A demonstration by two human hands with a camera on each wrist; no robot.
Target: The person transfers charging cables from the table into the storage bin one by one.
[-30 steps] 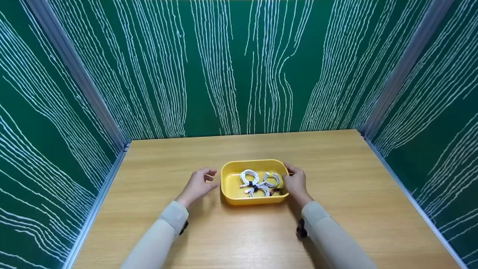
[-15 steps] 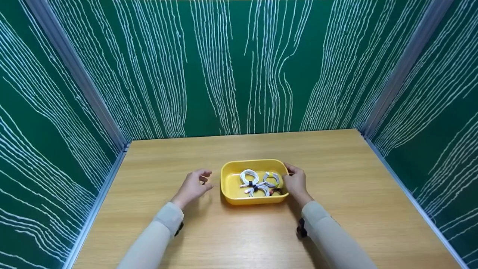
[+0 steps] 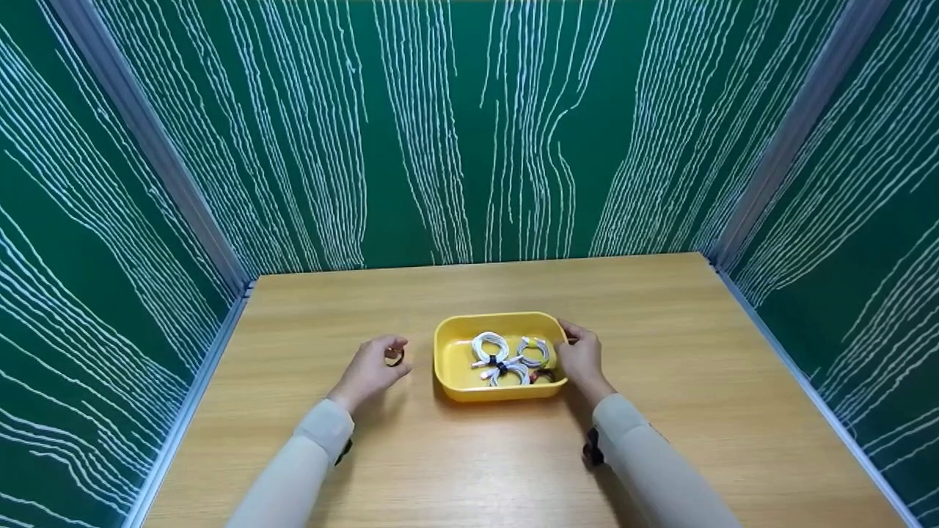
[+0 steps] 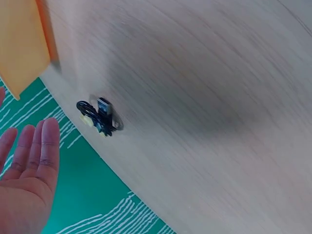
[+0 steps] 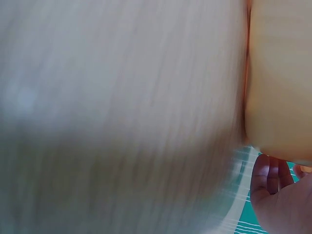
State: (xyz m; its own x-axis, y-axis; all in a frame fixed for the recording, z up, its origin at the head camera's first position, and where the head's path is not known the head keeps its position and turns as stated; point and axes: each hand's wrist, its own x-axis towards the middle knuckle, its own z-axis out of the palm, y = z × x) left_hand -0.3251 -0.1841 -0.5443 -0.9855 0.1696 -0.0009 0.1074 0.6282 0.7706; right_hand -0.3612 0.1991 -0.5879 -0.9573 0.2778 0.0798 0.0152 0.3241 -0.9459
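Observation:
A yellow plastic box (image 3: 499, 394) stands on the wooden table with several coiled cables inside. White coiled cable (image 3: 489, 346) lies at the back, a grey-white coil with a yellow tie (image 3: 533, 352) to its right, and a dark coil (image 3: 541, 376) in the front right corner. My right hand (image 3: 582, 361) grips the box's right wall, thumb over the rim. To the left of the box is my left hand (image 3: 372, 369), fingers relaxed and apart, holding nothing. Just past it a black coiled cable (image 4: 100, 116) rests on the table, partly hidden by the fingers in the head view.
The wooden table (image 3: 469, 462) runs back to a green wall (image 3: 418, 147) with white wavy lines. Similar green panels stand at both sides, joined by grey metal posts (image 3: 147, 147).
My left hand has drawn away to the left from the box, and the black coiled cable has come into sight between its thumb and fingers. The right hand and the box stay still.

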